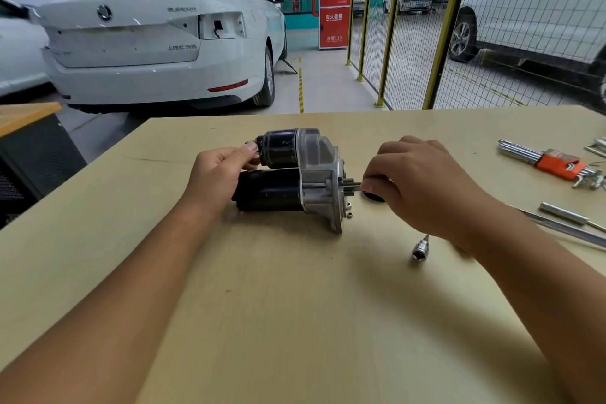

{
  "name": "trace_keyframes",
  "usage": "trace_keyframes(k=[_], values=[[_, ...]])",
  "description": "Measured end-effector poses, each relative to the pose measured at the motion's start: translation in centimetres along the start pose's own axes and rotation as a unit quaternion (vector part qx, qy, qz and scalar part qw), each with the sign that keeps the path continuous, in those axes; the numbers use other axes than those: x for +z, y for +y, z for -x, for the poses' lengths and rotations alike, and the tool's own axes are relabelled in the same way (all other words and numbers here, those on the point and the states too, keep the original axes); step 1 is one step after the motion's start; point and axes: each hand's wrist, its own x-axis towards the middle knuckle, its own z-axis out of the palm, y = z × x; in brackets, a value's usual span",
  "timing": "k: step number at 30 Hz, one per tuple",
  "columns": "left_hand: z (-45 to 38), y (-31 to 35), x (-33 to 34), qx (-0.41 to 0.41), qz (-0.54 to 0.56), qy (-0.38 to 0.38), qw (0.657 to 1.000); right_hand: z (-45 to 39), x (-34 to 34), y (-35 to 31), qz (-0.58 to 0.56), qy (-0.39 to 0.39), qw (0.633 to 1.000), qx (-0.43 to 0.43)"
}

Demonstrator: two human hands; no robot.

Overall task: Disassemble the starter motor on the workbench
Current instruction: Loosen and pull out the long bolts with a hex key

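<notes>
The starter motor (288, 174) lies on its side on the workbench (295, 305), black body to the left, silver nose housing to the right. My left hand (219, 170) grips the left end of the black body, thumb against the solenoid. My right hand (416, 180) pinches a thin metal tool at the pinion shaft on the motor's right end; the tool's tip is hidden by my fingers. A small nut (350, 214) lies by the housing flange.
A socket bit (420, 248) lies on the bench below my right wrist. A hex key set in an orange holder (554, 165) sits at the right, with a metal rod (562, 213) nearer the edge. A black cabinet (32, 154) stands left of the bench.
</notes>
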Motion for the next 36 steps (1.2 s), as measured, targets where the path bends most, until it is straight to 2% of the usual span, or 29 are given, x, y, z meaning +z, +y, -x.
trace_keyframes(k=[8,13,15,19,22,28,36], values=[[-0.32,-0.42,-0.21,-0.005,0.007,-0.008,1.000,0.18,-0.09,-0.17,0.018,0.045,0.998,0.032],[-0.49,-0.81,-0.26,-0.007,0.010,-0.011,1.000,0.07,-0.13,-0.21,-0.096,0.021,0.995,0.014],[-0.52,-0.85,-0.27,-0.008,0.008,-0.010,1.000,0.03,-0.04,-0.14,-0.107,0.023,0.994,0.007],[-0.52,-0.79,-0.28,-0.009,0.005,-0.013,1.000,-0.11,0.14,0.02,-0.092,0.012,0.996,0.016],[-0.49,-0.69,-0.24,-0.009,0.010,-0.011,1.000,-0.02,0.16,-0.18,-0.029,-0.003,0.999,0.017],[-0.36,-0.57,-0.09,-0.007,0.010,-0.014,1.000,0.16,-0.01,-0.35,0.007,0.019,0.999,0.037],[-0.32,-0.56,-0.17,-0.012,0.008,-0.013,1.000,0.05,-0.08,-0.26,-0.125,0.026,0.992,0.023]])
